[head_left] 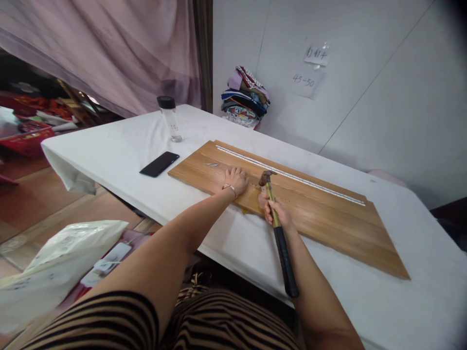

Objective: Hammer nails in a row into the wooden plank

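Note:
A wooden board (328, 218) lies flat on the white-covered table. My left hand (237, 181) rests on it with the fingers laid out flat, a bracelet at the wrist. Just left of that hand is a small group of nails (211, 164). My right hand (279, 214) is wrapped around the shaft of a hammer (282, 250), whose black grip points toward me. The rusty hammer head is over the board, right of my left hand. Small dark dots, nail holes or nail heads, mark the wood near the hammer; I cannot tell which.
Thin white strips (292, 176) run along the board's far edge. Left of the board are a black phone (159, 164) and a clear bottle (170, 119) with a dark lid. Folded clothes (246, 97) are piled by the wall. A pale bag (62, 262) and power strip (105, 265) lie lower left.

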Motion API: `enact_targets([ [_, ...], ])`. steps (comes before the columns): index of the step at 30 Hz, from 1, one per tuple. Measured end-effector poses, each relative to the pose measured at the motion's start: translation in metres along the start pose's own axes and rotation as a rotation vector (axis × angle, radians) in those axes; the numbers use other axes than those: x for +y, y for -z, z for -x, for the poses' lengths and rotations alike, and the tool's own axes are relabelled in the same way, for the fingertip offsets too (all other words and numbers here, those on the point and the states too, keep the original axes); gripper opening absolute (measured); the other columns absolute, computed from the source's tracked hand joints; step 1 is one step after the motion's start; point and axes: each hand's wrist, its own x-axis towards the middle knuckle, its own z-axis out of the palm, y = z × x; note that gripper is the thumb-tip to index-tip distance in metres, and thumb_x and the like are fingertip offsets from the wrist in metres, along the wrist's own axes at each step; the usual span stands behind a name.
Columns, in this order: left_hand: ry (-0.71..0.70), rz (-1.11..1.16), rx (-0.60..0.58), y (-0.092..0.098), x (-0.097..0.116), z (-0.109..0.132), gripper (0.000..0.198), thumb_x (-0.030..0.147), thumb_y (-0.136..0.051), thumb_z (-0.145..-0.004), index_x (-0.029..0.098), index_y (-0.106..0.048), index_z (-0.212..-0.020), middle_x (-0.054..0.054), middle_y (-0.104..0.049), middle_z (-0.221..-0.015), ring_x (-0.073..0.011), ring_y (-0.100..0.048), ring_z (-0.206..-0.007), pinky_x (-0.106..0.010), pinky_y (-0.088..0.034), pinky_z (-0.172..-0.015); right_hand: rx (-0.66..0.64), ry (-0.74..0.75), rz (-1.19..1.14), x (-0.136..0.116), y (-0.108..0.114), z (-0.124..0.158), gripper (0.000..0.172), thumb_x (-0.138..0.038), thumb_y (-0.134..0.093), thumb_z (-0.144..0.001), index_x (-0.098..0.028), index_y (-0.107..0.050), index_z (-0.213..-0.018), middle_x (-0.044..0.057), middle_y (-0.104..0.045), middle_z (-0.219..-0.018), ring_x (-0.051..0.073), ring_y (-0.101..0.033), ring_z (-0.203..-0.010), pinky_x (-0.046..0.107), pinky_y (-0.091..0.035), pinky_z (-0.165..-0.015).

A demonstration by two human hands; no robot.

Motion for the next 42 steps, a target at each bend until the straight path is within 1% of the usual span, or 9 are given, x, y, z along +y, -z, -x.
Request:
enact_targets([
  [7, 0.004, 0.005, -0.012, 0.0061, 0.0029, 0.0036, 0.042, 0.035, -0.037, -0.108, 0.023, -0.072, -0.128, -0.016, -0.065, -0.149, -0.0341, -0.05, -0.143, -0.055, -0.037, -0.118, -0.014, -0.025, 0.014, 0.001, 0.0015, -0.0002, 0.043, -0.049, -0.08, -0.08, -0.023, -0.061, -0.108, -0.011, -0.058, -0.061, 0.008, -0.045, -0.035, 0.021, -0.033, -0.033],
  [12, -0.003, -0.002, -0.009, 0.0047, 0.0022, 0.0029, 0.043, 0.035, -0.036, -0.108, 0.022, -0.073, -0.127, -0.017, -0.066, -0.146, -0.0346, -0.051, -0.142, -0.055, -0.038, -0.117, -0.008, -0.006, 0.01, 0.0026, 0.0027, -0.0007, 0.044, -0.049, -0.08, -0.08, -0.024, -0.06, -0.11, -0.011, -0.057, -0.061, 0.008, -0.045, -0.035, 0.02, -0.033, -0.033],
  [17, -0.002, -0.011, -0.022, 0.0053, 0.0023, 0.0026, 0.043, 0.034, -0.036, -0.109, 0.02, -0.072, -0.128, -0.018, -0.065, -0.148, -0.0344, -0.05, -0.143, -0.055, -0.037, -0.118, -0.014, -0.037, 0.005, 0.0019, 0.004, -0.001, 0.042, -0.048, -0.079, -0.08, -0.023, -0.062, -0.109, -0.011, -0.057, -0.062, 0.008, -0.045, -0.036, 0.02, -0.035, -0.033],
  [20, 0.0, -0.004, -0.02, 0.0068, 0.0028, 0.0033, 0.043, 0.034, -0.037, -0.108, 0.018, -0.072, -0.127, -0.019, -0.065, -0.148, -0.0347, -0.05, -0.143, -0.054, -0.037, -0.119, -0.006, -0.028, 0.0, 0.0024, 0.004, -0.0012, 0.042, -0.049, -0.079, -0.08, -0.024, -0.061, -0.108, -0.011, -0.057, -0.062, 0.008, -0.044, -0.037, 0.02, -0.035, -0.033],
  [25, -0.005, 0.014, -0.017, 0.0067, 0.0027, 0.0039, 0.043, 0.034, -0.037, -0.107, 0.021, -0.072, -0.129, -0.018, -0.065, -0.148, -0.0354, -0.05, -0.143, -0.056, -0.037, -0.119, 0.0, 0.0, 0.008, 0.0024, 0.0028, -0.0007, 0.044, -0.049, -0.079, -0.08, -0.023, -0.061, -0.112, -0.011, -0.057, -0.062, 0.008, -0.045, -0.037, 0.02, -0.035, -0.034],
  [30, -0.007, 0.007, -0.015, 0.0056, 0.0021, 0.0032, 0.045, 0.035, -0.037, -0.108, 0.018, -0.072, -0.13, -0.019, -0.064, -0.149, -0.0358, -0.05, -0.143, -0.056, -0.036, -0.119, 0.0, -0.033, 0.015, 0.0016, 0.0027, 0.0, 0.046, -0.051, -0.08, -0.078, -0.023, -0.062, -0.109, -0.011, -0.057, -0.061, 0.007, -0.045, -0.037, 0.02, -0.035, -0.034],
  [36, -0.006, -0.004, -0.026, 0.0061, 0.0025, 0.003, 0.044, 0.035, -0.038, -0.108, 0.019, -0.072, -0.131, -0.018, -0.064, -0.148, -0.0354, -0.05, -0.143, -0.056, -0.037, -0.118, -0.016, 0.012, -0.006, 0.0046, 0.0042, -0.0014, 0.044, -0.049, -0.08, -0.081, -0.023, -0.062, -0.112, -0.011, -0.058, -0.061, 0.007, -0.045, -0.036, 0.02, -0.034, -0.033],
  [42, -0.008, -0.003, -0.004, 0.0035, 0.0019, 0.0033, 0.044, 0.035, -0.038, -0.108, 0.019, -0.073, -0.129, -0.018, -0.065, -0.148, -0.0354, -0.05, -0.142, -0.055, -0.038, -0.118, -0.012, -0.017, -0.001, 0.0033, 0.0045, -0.0013, 0.045, -0.051, -0.08, -0.078, -0.023, -0.062, -0.108, -0.011, -0.059, -0.061, 0.008, -0.045, -0.035, 0.021, -0.034, -0.033],
])
